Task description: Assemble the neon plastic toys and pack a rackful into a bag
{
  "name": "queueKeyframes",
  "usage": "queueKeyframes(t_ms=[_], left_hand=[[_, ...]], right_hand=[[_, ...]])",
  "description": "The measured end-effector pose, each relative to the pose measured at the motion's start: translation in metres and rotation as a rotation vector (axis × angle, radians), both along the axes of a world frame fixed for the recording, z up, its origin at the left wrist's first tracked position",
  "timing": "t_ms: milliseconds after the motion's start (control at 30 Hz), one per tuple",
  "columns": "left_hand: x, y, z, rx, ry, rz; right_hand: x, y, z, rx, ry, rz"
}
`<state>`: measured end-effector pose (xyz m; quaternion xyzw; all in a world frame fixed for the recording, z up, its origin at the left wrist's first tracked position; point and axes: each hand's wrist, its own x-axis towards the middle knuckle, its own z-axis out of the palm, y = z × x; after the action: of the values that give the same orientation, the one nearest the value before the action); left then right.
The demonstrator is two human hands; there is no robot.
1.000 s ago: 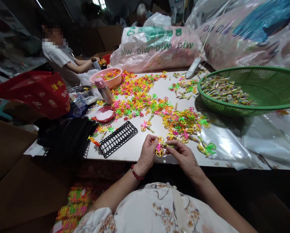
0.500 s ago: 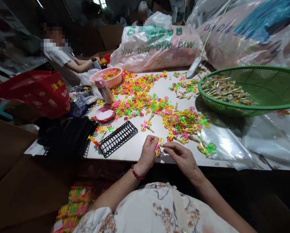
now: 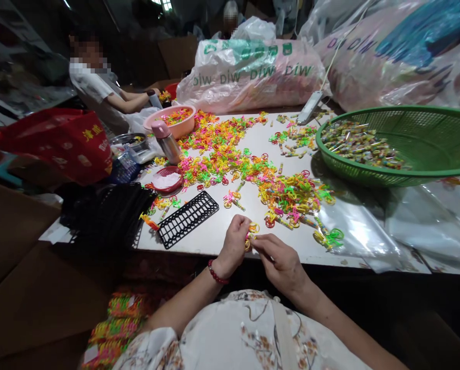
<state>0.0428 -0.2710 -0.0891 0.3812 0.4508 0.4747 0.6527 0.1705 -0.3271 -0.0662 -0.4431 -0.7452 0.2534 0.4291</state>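
Observation:
My left hand [image 3: 235,241], with a red bead bracelet at the wrist, is closed on a small yellow and pink plastic toy bicycle [image 3: 254,227] just above the table's front edge. The fingertips of my right hand [image 3: 281,259] pinch together against the toy's right side. What they grip is mostly hidden; a small pale bit shows beneath them. Left of my hands lies a black slotted plastic rack [image 3: 189,220], with an orange and yellow toy [image 3: 149,223] at its left end. Beyond my hands spreads a heap of bright toys [image 3: 291,192], some with candy-filled tubes.
A green basket [image 3: 399,177] of small wrapped tubes stands at right, above clear plastic bags [image 3: 363,226]. Black racks [image 3: 102,216] are stacked at left. Farther back are a flask [image 3: 167,143], a pink basin [image 3: 191,126], large sacks [image 3: 249,77] and a seated person [image 3: 94,87].
My right hand has moved slightly left and down, bringing its fingertips against the toy. The short tube end seen between them before is now covered. My left hand stays in place.

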Motion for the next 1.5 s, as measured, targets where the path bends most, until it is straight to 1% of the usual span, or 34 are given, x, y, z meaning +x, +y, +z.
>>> queueKeyframes(t_ms=[67,167,233,267,333,400,467,533,600,633,667,733,800,900,1000,1067,1100,1167,1200,1233,1267,1333,1400,1500], left_hand=[[0.001,0.0,-0.003,0.027,0.074,0.013],[0.001,0.005,-0.005,0.046,0.25,-0.037],[-0.006,0.013,-0.004,0.099,0.41,-0.06],[-0.012,0.018,-0.001,0.144,0.498,-0.039],[-0.032,0.031,0.005,0.256,0.693,0.059],[-0.059,0.045,0.014,0.37,0.926,0.199],[-0.09,0.06,0.02,0.401,1.19,0.31],[-0.12,0.074,0.022,0.293,1.457,0.413],[-0.144,0.086,0.018,0.077,1.637,0.526],[-0.153,0.091,0.014,-0.03,1.677,0.584],[-0.16,0.095,0.01,-0.116,1.684,0.607],[-0.169,0.102,0.001,-0.185,1.66,0.621],[-0.174,0.106,-0.006,-0.171,1.627,0.619],[-0.181,0.109,-0.011,-0.141,1.574,0.635],[-0.187,0.113,-0.011,-0.121,1.512,0.661],[-0.187,0.113,-0.007,-0.089,1.479,0.674],[-0.184,0.112,-0.004,-0.032,1.45,0.69],[-0.171,0.107,0.004,0.194,1.344,0.726],[-0.161,0.102,0.008,0.348,1.264,0.732],[-0.148,0.096,0.011,0.497,1.176,0.711],[-0.134,0.088,0.014,0.606,1.102,0.647],[-0.101,0.072,0.016,0.723,1.006,0.465],[-0.069,0.056,0.013,0.744,0.952,0.273],[-0.03,0.044,0.0,0.745,0.922,0.008]], right_hand=[[-0.001,-0.003,-0.002,0.04,-0.082,0.014],[0.006,0.0,-0.01,0.105,-0.148,-0.003],[0.019,0.006,-0.017,0.147,-0.167,-0.072],[0.028,0.01,-0.019,0.173,-0.177,-0.142],[0.05,0.019,-0.022,0.244,-0.235,-0.304],[0.07,0.027,-0.022,0.343,-0.366,-0.433],[0.084,0.035,-0.021,0.4,-0.473,-0.489],[0.086,0.044,-0.02,0.403,-0.491,-0.446],[0.078,0.057,-0.019,0.403,-0.453,-0.345],[0.071,0.065,-0.018,0.397,-0.444,-0.297],[0.062,0.075,-0.016,0.391,-0.45,-0.259],[0.044,0.099,-0.01,0.338,-0.541,-0.194],[0.026,0.128,-0.002,0.235,-0.712,-0.136],[0.002,0.171,0.006,0.093,-0.943,-0.091],[-0.018,0.204,0.004,0.056,-1.026,-0.01],[-0.027,0.217,-0.001,0.055,-1.033,0.024],[-0.03,0.221,-0.004,0.051,-1.033,0.03],[-0.034,0.226,-0.008,0.039,-1.023,0.015],[-0.034,0.226,-0.009,0.029,-1.013,-0.006],[-0.033,0.225,-0.008,0.018,-0.997,-0.035],[-0.031,0.224,-0.007,0.007,-0.98,-0.069],[-0.025,0.218,-0.002,-0.019,-0.945,-0.154],[-0.016,0.208,0.005,-0.007,-0.833,-0.246],[0.0,0.182,0.014,0.082,-0.529,-0.301]])
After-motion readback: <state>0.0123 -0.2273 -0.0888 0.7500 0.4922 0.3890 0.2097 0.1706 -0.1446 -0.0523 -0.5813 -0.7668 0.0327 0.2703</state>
